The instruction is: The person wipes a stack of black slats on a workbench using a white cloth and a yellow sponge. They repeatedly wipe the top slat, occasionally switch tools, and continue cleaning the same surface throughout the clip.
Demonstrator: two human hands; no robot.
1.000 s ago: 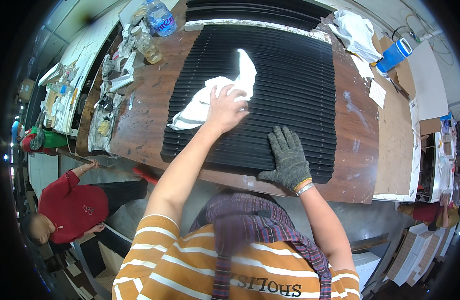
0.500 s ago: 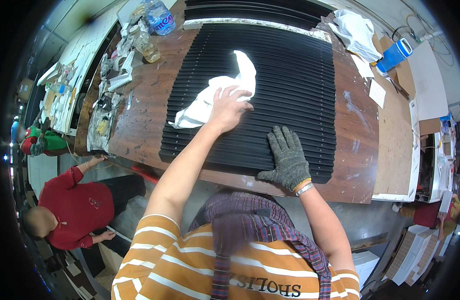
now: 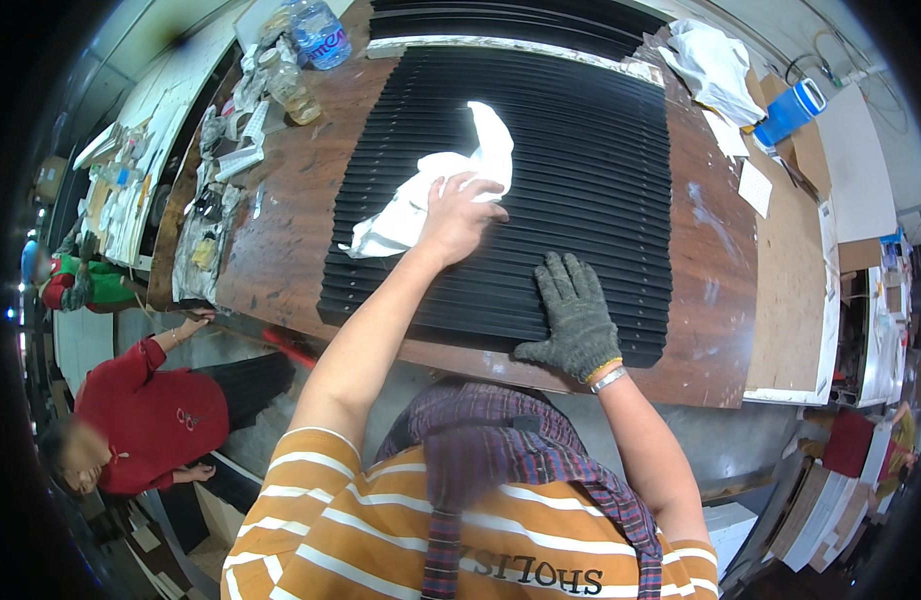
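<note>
A black pleated sheet (image 3: 581,160) with many narrow folds lies on the brown wooden table (image 3: 716,330). My bare left hand (image 3: 464,218) rests on the sheet's left half, its fingers curled over a bunched white cloth (image 3: 406,205). One corner of the cloth sticks up beyond my fingers. On my right hand (image 3: 578,318) is a dark grey knitted glove with a yellow cuff. That hand lies flat with fingers spread near the front right part of the sheet and holds nothing.
Another black pleated piece (image 3: 501,18) lies beyond a pale strip (image 3: 521,50). At left stand a water bottle (image 3: 319,35) and a jar (image 3: 293,90). A blue bottle (image 3: 789,112) and white cloth (image 3: 716,75) are at right. A person in red (image 3: 161,415) is at left.
My hands and the cloth stay in nearly the same place. The person in red at the left has shifted slightly, lowering one hand, and people at the far right have moved.
</note>
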